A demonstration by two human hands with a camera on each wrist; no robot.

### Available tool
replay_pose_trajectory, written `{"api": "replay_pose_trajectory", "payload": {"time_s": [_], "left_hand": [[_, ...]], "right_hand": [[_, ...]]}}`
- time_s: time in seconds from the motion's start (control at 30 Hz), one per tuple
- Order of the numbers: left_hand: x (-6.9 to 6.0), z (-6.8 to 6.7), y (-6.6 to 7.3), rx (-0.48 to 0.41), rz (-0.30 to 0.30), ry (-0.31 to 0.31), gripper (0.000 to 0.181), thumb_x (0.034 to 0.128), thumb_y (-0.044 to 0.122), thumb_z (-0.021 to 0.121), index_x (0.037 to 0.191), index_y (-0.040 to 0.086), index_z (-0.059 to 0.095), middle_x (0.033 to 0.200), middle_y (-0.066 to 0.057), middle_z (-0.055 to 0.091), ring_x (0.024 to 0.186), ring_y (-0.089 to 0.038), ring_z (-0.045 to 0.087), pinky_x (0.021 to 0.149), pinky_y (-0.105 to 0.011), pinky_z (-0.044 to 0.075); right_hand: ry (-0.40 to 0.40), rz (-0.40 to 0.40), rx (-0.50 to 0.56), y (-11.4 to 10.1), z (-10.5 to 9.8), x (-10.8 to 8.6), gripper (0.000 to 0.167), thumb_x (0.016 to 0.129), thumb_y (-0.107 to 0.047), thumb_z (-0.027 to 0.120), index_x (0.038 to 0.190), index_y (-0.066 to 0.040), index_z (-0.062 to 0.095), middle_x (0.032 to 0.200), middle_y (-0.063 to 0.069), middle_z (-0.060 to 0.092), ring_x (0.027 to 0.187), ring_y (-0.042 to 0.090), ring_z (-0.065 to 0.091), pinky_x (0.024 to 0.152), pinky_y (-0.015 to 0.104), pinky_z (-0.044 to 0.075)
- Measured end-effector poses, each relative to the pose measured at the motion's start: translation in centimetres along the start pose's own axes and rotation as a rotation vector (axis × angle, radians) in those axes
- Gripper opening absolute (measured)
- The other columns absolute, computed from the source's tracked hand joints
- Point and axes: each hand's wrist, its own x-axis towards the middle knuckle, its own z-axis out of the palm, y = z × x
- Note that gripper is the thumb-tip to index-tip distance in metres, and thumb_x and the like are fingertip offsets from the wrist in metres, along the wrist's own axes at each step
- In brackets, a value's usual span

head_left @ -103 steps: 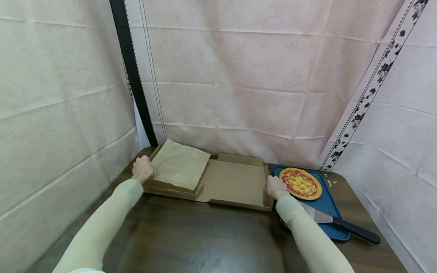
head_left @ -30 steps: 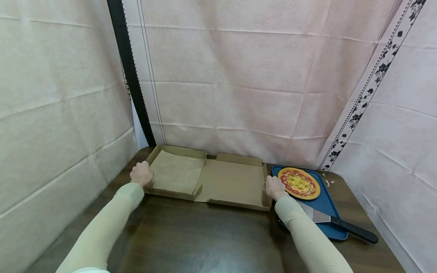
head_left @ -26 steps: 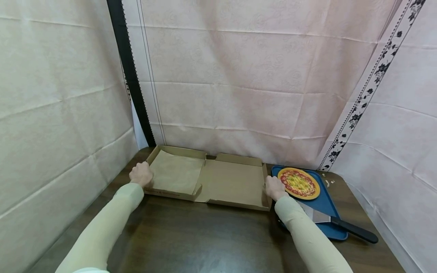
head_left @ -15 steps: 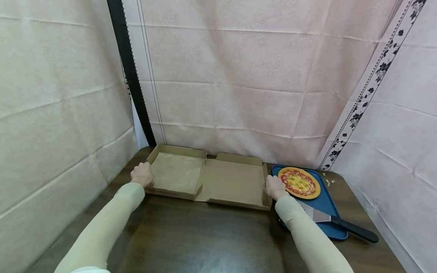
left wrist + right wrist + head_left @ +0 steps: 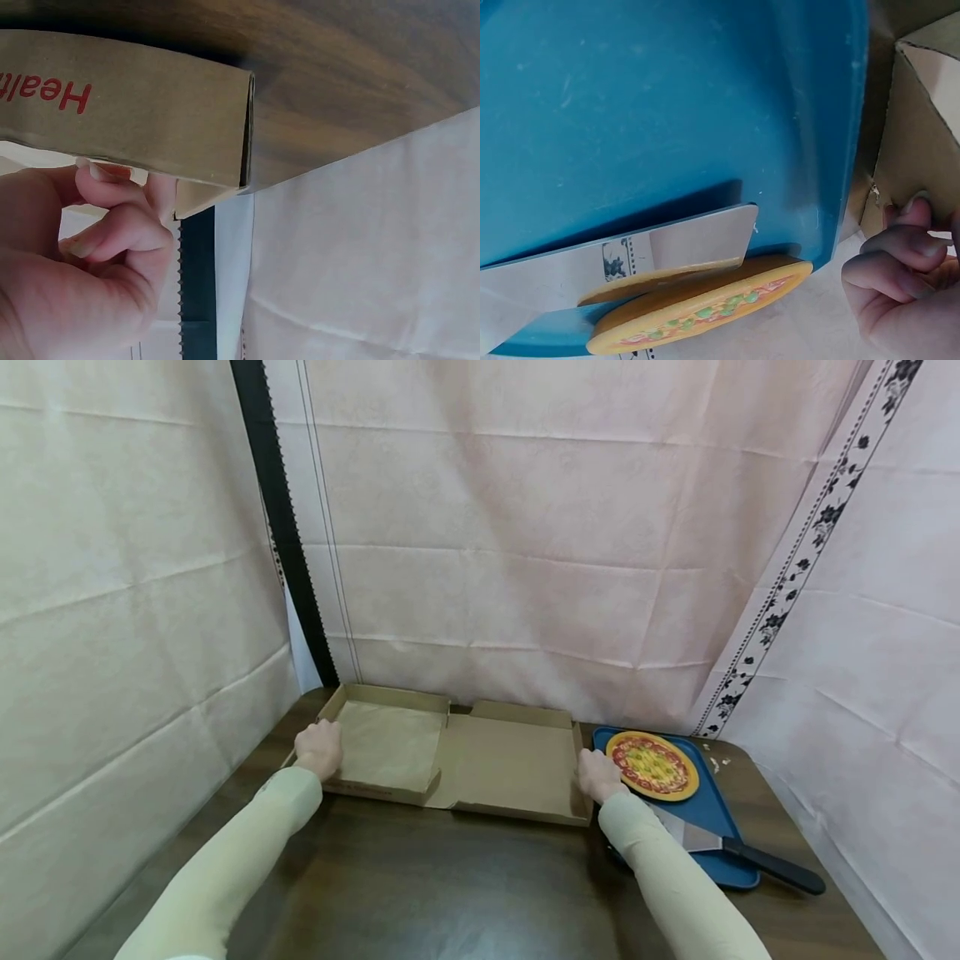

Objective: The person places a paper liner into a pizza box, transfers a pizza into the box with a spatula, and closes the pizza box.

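Note:
A cardboard box [image 5: 512, 765] lies unfolded on the table, a beige paper sheet [image 5: 390, 745] flat in its left half. At that half's front left is my left hand [image 5: 318, 750]. In the left wrist view the left hand [image 5: 97, 247] has bent fingers by the top edge of the printed front wall [image 5: 150, 112]; the wall hides some fingertips, so any hold is unclear. My right hand [image 5: 598, 775] grips the right side wall of the other half. The right wrist view shows the right hand [image 5: 911, 277] with curled fingers against that cardboard wall [image 5: 919, 150].
A blue tray [image 5: 708, 810] stands right of the box. It bears a pizza [image 5: 652, 766] with a yellow rim and a metal server whose black handle [image 5: 776, 865] reaches past the tray's edge. Small pale scraps [image 5: 714, 764] lie behind. Pale cloth [image 5: 480, 527] hangs around the table.
The paper sheet has come down from a raised tilt to lie inside the box. My left hand has shifted slightly right, off the left side wall. The right hand keeps its grip.

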Motion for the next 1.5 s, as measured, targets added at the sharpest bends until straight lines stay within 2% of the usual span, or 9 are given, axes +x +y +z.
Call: {"api": "replay_pose_trajectory", "payload": {"time_s": [0.17,0.43,0.73,0.87,1.0,1.23,1.33,1.43,1.5], "left_hand": [[0.1,0.0,0.0,0.032,0.016,0.013,0.015,0.0920,0.001,0.054,0.096,-0.003,0.067,0.095,-0.026,0.067,0.085,-0.041,0.066,0.058,-0.048,0.054],[0.4,-0.6,0.4,0.039,0.034,0.033,0.013,0.0887,0.001,0.056,0.093,-0.001,0.068,0.092,-0.024,0.067,0.081,-0.039,0.066,0.055,-0.045,0.052],[0.1,-0.8,2.3,0.013,0.065,0.008,0.011,0.0879,0.002,0.057,0.087,0.001,0.068,0.086,-0.020,0.069,0.075,-0.034,0.068,0.053,-0.043,0.053],[-0.1,-1.1,3.7,-0.004,0.092,0.074,0.008,0.0856,0.003,0.057,0.083,0.003,0.065,0.084,-0.019,0.069,0.075,-0.035,0.067,0.056,-0.046,0.053],[-0.5,-1.6,6.4,-0.020,0.128,0.129,0.003,0.0828,0.005,0.062,0.080,0.004,0.063,0.083,-0.017,0.067,0.075,-0.034,0.066,0.057,-0.045,0.053],[-1.3,-2.7,13.5,-0.064,0.248,0.172,0.011,0.0800,0.009,0.070,0.074,0.007,0.061,0.075,-0.009,0.066,0.066,-0.024,0.064,0.056,-0.038,0.053],[-2.0,-2.9,16.9,-0.099,0.334,0.200,0.014,0.0807,0.010,0.071,0.073,0.009,0.059,0.072,-0.006,0.065,0.063,-0.022,0.062,0.055,-0.035,0.052],[-2.8,-2.7,20.5,-0.127,0.465,0.214,0.017,0.0834,0.010,0.067,0.069,0.012,0.058,0.069,-0.003,0.064,0.061,-0.018,0.061,0.054,-0.031,0.051],[-3.4,-2.6,23.0,-0.106,0.554,0.204,0.017,0.0882,0.016,0.064,0.072,0.014,0.061,0.074,-0.002,0.066,0.067,-0.018,0.063,0.060,-0.031,0.052]], "right_hand": [[-0.005,0.016,-0.001,-0.2,0.2,0.2,0.013,0.096,-0.009,0.055,0.093,0.001,0.062,0.081,0.015,0.061,0.065,0.025,0.056,0.058,0.039,0.048],[0.016,0.003,0.003,-0.5,-0.4,0.1,0.014,0.095,-0.006,0.054,0.086,0.000,0.062,0.072,0.012,0.058,0.061,0.025,0.055,0.053,0.035,0.045],[-0.021,0.017,-0.008,-0.3,-0.6,0.0,0.008,0.092,-0.006,0.058,0.087,-0.001,0.061,0.073,0.011,0.058,0.062,0.024,0.054,0.054,0.035,0.044],[-0.019,-0.008,-0.028,-0.1,-0.9,0.1,0.007,0.090,-0.005,0.059,0.084,-0.002,0.062,0.074,0.010,0.059,0.064,0.023,0.054,0.056,0.037,0.045],[-0.028,-0.009,-0.044,0.4,-1.1,-0.1,0.018,0.090,-0.007,0.057,0.073,-0.006,0.059,0.070,0.009,0.057,0.063,0.023,0.053,0.056,0.039,0.043],[-0.015,-0.008,-0.003,1.5,-1.8,-0.6,0.034,0.095,-0.016,0.052,0.062,-0.012,0.048,0.057,0.003,0.043,0.052,0.020,0.048,0.049,0.034,0.036],[0.025,-0.016,0.024,1.9,-2.6,-0.8,0.037,0.098,-0.021,0.051,0.062,-0.011,0.049,0.055,0.002,0.042,0.050,0.019,0.047,0.046,0.031,0.036],[0.062,-0.017,0.023,2.3,-3.4,-1.0,0.040,0.100,-0.027,0.050,0.062,-0.011,0.049,0.055,0.002,0.042,0.049,0.019,0.048,0.046,0.031,0.036],[0.087,-0.017,0.016,2.6,-4.0,-1.1,0.044,0.100,-0.029,0.049,0.059,-0.012,0.046,0.053,0.002,0.040,0.048,0.022,0.048,0.045,0.032,0.036]]}}
